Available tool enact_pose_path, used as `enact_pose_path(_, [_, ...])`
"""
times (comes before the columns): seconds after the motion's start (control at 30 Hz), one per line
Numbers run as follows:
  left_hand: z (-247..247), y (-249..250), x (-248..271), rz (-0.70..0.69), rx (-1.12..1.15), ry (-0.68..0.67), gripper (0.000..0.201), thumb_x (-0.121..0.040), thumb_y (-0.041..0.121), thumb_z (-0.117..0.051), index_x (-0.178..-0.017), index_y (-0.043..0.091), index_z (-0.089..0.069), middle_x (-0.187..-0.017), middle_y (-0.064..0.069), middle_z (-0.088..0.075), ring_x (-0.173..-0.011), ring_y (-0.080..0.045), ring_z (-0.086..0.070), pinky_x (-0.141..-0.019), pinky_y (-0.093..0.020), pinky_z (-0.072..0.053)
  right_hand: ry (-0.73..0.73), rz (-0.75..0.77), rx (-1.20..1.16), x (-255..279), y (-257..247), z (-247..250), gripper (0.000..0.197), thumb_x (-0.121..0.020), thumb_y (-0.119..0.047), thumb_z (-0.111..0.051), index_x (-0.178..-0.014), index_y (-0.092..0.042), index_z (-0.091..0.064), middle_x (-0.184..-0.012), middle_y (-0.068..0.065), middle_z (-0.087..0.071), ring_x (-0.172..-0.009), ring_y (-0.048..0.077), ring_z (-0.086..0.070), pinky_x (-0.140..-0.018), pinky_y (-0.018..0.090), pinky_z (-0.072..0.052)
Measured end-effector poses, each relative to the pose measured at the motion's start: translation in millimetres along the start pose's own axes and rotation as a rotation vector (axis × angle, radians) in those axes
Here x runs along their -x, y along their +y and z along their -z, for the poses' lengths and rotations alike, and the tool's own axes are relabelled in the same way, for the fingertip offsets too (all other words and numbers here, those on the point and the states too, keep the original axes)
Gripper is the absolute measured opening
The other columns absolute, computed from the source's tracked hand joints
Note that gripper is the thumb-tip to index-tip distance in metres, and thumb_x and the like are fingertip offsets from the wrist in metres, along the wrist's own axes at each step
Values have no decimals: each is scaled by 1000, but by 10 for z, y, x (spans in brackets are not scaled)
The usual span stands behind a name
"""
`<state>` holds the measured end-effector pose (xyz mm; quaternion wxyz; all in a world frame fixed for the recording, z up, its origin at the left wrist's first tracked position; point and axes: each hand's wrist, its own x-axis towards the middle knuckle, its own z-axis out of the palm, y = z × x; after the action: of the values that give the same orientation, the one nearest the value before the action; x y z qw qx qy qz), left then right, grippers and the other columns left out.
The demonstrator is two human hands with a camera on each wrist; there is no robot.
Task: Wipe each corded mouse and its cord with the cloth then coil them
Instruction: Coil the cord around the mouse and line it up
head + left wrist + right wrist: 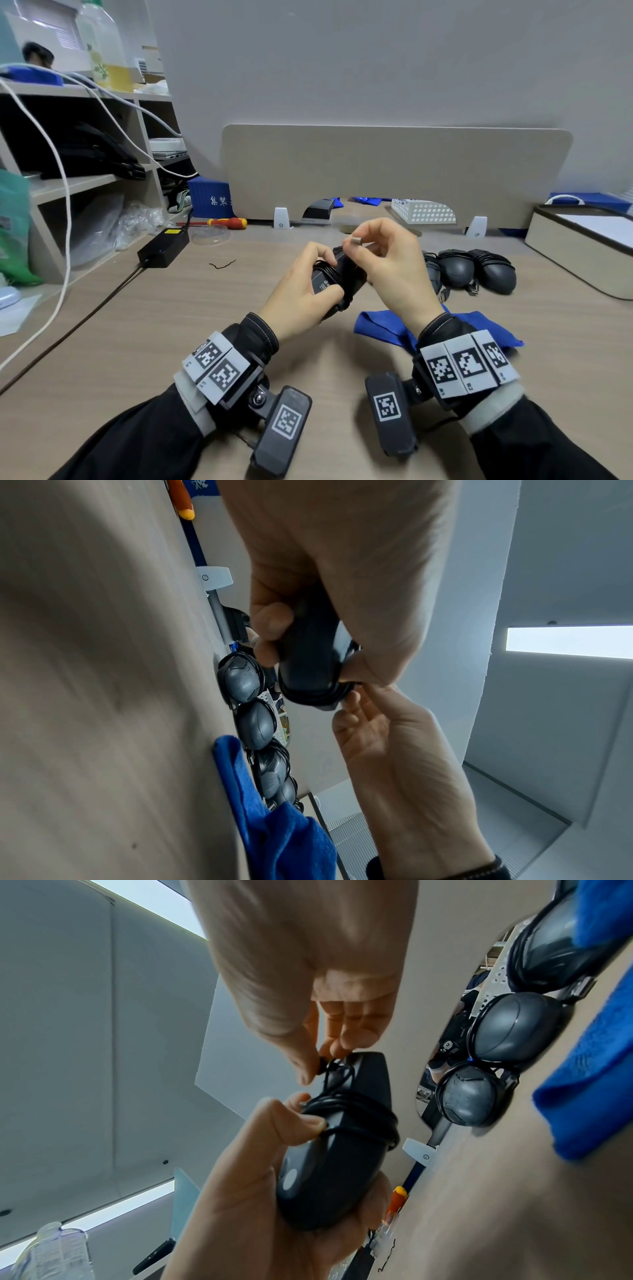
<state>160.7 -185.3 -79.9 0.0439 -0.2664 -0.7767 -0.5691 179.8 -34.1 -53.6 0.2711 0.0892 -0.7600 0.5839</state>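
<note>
1. Head view: the wood-grain counter (178,318) fills the lower frame, with a beige divider panel (394,171) standing along its far edge at 12 o'clock
2. A shelving unit (85,164) stands at 10 o'clock, white cables draped across it; a black power adapter (163,247) lies on the counter near its foot
3. A beige box with a dark rim (579,246) sits at 2 o'clock
4. The blue cloth (383,329) lies flat on the counter at about 4 o'clock from the hands, partly under the right wrist
5. A row of dark mice with cords coiled round them (476,272) rests on the counter at 3 o'clock from the hands, just beyond the cloth
6. The left hand (301,291) is wrapped around a dark mouse (337,277) held above the counter, thumb pressing on the loops
7. The cord (356,1112) is wound several turns round the mouse body, clearest in the right wrist view
8. The right hand (387,260) at 1 o'clock from the mouse pinches the metal plug (356,242) at the cord's end between thumb and fingertips
9. A red and yellow screwdriver (226,223) lies near the divider at 11 o'clock
10. A short dark twist tie (222,264) lies loose on the counter at 9 o'clock from the hands
</note>
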Motion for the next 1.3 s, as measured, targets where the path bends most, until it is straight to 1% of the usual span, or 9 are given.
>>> enact_pose_path(0.1, [7,12,-36,102,114,137,25,-88,2,-54,-98,22,-42,-97,-12,-57,-48,-19,-51,-35,-22,-35,6,-41,-249,30,-114,13,15,-88,-5,-73,-89,-12,-60,-89,17,-73,-68,16,-61,-49,24,-46])
enact_pose_path(0.2, [68,-23,-101,178,233,328,24,-91,-1,-49,-99,20,-43,-86,-15,-55,-41,-22,-47,-32,-18,-28,-86,-133,-343,70,-114,-21,6,-96,-1,-60,-96,-5,-64,-86,13,-76,-67,20,-62,-57,31,-51])
enact_pose_path(0.33, [60,-23,-120,226,418,393,21,-93,-2,-46,-104,15,-43,-76,-14,-55,-41,-22,-47,-32,-16,-27,-252,-272,-462,129,-68,-139,13,-99,0,-53,-101,2,-66,-86,13,-74,-59,15,-59,-58,26,-56])
enact_pose_path(0.5, [51,7,-100,263,563,385,28,-90,-5,-44,-112,12,-43,-61,-4,-62,-37,-19,-51,-35,-17,-26,-317,-431,-559,119,-59,-102,14,-101,-6,-51,-103,-3,-65,-74,3,-67,-43,7,-37,-40,19,-35])
enact_pose_path(0.6, [48,-12,-108,297,534,398,28,-87,-5,-47,-110,11,-46,-79,-17,-58,-39,-22,-47,-35,-17,-26,-341,-509,-593,111,-10,-97,14,-101,-9,-52,-101,-6,-66,-90,9,-63,-40,4,-29,-37,16,-28])
enact_pose_path(0.67, [44,-32,-116,320,528,396,28,-85,-4,-49,-106,13,-47,-84,-20,-55,-40,-23,-44,-35,-17,-26,-358,-539,-588,105,14,-96,14,-101,-9,-52,-101,-7,-66,-92,8,-63,-39,3,-27,-36,15,-27])
enact_pose_path(0.87, [75,-87,-131,397,618,340,24,-84,-1,-48,-104,13,-44,-86,-19,-55,-45,-25,-47,-36,-19,-29,-416,-590,-641,101,34,-67,16,-102,-8,-49,-107,-10,-64,-86,1,-65,-44,6,-29,-38,16,-29])
enact_pose_path(1.1, [108,-86,-120,458,714,160,22,-85,1,-39,-102,6,-53,-75,-17,-55,-52,-24,-47,-36,-18,-33,-368,-572,-602,101,50,-100,21,-102,-5,-46,-111,-8,-65,-83,-1,-67,-64,11,-53,-58,24,-45])
enact_pose_path(1.3, [70,-105,-103,482,755,147,16,-86,4,-46,-98,3,-57,-80,-18,-55,-55,-24,-53,-39,-21,-40,-277,-611,-653,112,69,-103,21,-93,5,-53,-107,-3,-66,-83,7,-69,-72,18,-59,-64,27,-52])
